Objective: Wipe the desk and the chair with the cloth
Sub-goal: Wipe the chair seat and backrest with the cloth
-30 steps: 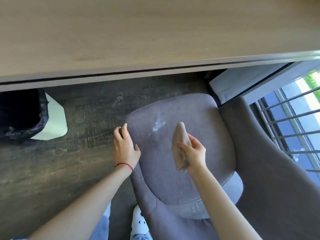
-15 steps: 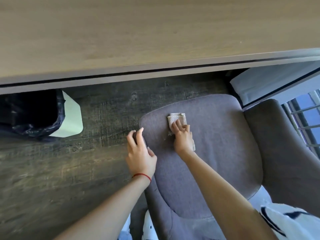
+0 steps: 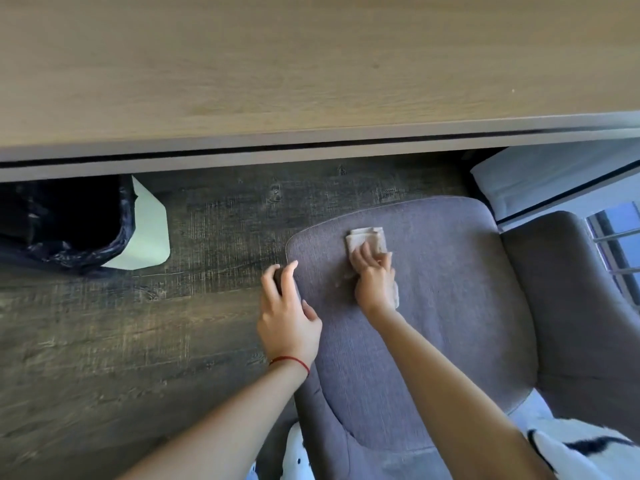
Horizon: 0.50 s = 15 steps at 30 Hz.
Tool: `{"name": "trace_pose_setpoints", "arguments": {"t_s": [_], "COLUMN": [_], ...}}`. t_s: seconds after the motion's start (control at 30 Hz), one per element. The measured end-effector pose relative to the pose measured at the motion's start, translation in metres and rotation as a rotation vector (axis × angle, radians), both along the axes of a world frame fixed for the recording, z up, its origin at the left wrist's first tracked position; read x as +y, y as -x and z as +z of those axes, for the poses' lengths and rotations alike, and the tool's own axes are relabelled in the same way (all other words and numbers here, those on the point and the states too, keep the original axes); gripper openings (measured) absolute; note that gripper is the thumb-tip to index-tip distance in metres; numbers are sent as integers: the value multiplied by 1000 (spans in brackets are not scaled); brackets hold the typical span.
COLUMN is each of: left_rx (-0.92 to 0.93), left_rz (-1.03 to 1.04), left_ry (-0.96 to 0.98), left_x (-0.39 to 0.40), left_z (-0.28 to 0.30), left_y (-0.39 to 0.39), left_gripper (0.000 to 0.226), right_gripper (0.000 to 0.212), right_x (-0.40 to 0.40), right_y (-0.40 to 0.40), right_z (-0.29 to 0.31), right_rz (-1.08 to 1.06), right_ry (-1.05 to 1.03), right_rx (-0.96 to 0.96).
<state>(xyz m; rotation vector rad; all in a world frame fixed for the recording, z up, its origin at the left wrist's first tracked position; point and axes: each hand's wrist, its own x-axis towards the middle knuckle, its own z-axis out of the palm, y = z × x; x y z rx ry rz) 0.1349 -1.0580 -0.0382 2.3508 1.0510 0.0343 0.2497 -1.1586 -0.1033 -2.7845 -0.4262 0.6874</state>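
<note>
A grey upholstered chair stands below the light wooden desk, which fills the top of the view. My right hand presses a folded beige cloth flat on the seat near its front left corner. My left hand grips the seat's left edge, fingers curled over the rim. A red string circles the left wrist.
A bin lined with a black bag sits under the desk at left, over a white base. Dark wooden floor lies left of the chair. A barred window is at far right. White patterned clothing shows bottom right.
One second ago my right hand held the cloth up above the seat; now it is pressed flat on the seat, over the spot where a white smear showed. My left hand stayed on the edge.
</note>
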Motion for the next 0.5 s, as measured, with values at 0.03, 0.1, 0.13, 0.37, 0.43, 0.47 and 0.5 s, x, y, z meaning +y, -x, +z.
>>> {"name": "trace_pose_setpoints", "arguments": {"t_s": [0.03, 0.1, 0.13, 0.37, 0.43, 0.47, 0.5], "left_rx": [2, 5, 2, 1, 4, 7, 9], "left_rz": [4, 3, 1, 4, 8, 9, 9], "left_ry": [8, 22, 24, 21, 31, 35, 36], "left_x": [0, -1, -1, 0, 0, 0, 0], "left_z": [1, 3, 4, 2, 2, 3, 4], "left_y": [0, 1, 1, 0, 1, 1, 1], "left_gripper": [66, 65, 64, 63, 63, 63, 62], "right_gripper": [66, 64, 65, 71, 68, 65, 62], "right_x": [-3, -16, -23, -11, -2, -2, -4], "right_y": [10, 17, 13, 35, 65, 72, 69], "right_z": [-3, 1, 3, 4, 2, 2, 3], "right_rz": [70, 217, 240, -74, 30, 75, 99], "right_ry": [2, 19, 8, 84, 28, -6, -34], "right_rx": [16, 28, 1, 13, 63, 62, 40]}}
